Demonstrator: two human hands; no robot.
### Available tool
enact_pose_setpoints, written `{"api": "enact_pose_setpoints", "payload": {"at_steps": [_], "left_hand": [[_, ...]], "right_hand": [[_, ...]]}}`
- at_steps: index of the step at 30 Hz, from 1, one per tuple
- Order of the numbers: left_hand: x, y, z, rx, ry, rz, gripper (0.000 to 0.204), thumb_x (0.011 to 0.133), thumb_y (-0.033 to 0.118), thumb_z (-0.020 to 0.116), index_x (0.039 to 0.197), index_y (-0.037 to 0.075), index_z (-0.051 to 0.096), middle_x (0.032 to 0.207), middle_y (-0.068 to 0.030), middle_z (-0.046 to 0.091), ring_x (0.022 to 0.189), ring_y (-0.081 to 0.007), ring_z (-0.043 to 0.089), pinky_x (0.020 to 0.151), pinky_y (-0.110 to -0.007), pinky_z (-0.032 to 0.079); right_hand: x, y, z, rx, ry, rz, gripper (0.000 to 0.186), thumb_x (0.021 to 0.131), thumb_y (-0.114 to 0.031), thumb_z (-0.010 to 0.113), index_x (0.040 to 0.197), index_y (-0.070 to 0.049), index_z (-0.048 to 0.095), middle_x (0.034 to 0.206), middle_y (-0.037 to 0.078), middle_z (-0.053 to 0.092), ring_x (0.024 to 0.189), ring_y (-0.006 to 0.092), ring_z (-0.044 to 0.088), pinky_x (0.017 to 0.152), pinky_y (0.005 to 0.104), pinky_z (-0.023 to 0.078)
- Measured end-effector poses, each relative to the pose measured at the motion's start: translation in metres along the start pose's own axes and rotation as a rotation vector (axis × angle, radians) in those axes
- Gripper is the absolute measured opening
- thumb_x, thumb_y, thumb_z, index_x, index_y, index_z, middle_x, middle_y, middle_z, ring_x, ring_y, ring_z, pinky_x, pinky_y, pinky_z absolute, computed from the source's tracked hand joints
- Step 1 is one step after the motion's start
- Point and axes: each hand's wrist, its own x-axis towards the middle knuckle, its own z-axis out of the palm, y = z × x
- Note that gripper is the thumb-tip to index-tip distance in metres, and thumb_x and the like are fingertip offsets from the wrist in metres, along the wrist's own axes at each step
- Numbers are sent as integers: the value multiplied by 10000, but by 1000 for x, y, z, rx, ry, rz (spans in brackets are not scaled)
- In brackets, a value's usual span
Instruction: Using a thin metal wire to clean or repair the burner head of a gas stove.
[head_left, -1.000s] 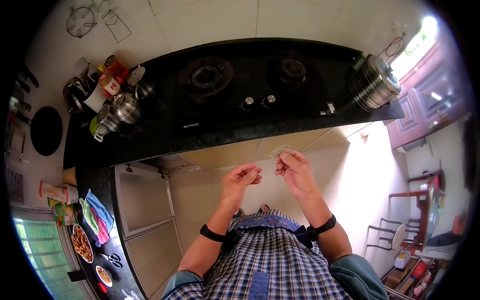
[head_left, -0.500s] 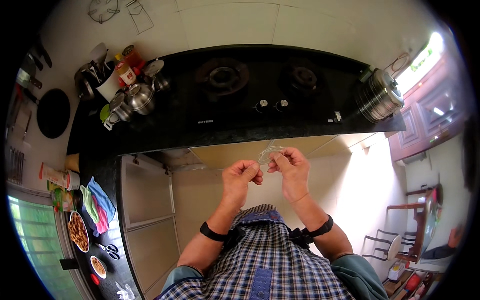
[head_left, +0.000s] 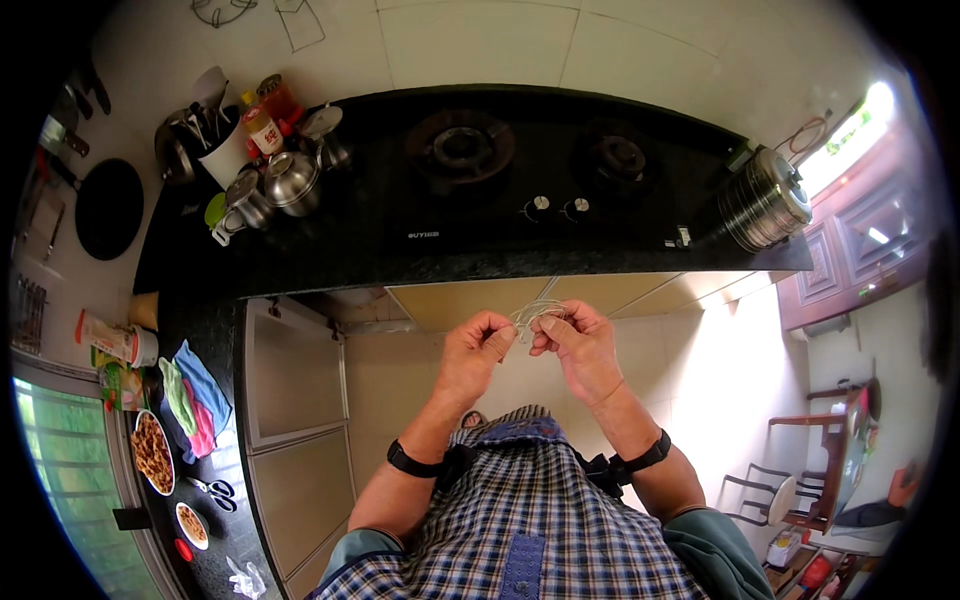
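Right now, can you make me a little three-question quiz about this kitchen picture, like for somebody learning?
1. True or false: the right hand holds a thin looped strand.
2. Seen in the picture, where is the big metal pot: A, left of the burners; B, between them; or C, right of them?
3. How many silver knobs are on the stove?

Key: 1, true. 2, C. 3, two.

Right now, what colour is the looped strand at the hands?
The strand looks pale, close to white; it shows best in the head view.
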Motion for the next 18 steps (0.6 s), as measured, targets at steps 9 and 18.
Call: {"api": "enact_pose_setpoints", "payload": {"at_steps": [9,18], "left_hand": [[-2,6,-8,-187,-51,-53,79,911,85,676,958,22,666,748,-21,613,662,-112,564,605,-247,469],[-6,14,-4,-444,-97,-73,266,863,35,719,1114,-3,637,803,-41,640,684,-139,608,604,-261,503]], "right_hand": [[7,9,-3,-109,2,-89,117,917,-41,643,1012,29,644,885,100,694,718,148,659,658,299,582],[2,0,2,-241,-24,-126,138,922,-23,632,1041,47,628,918,119,706,738,148,673,664,291,590]]}}
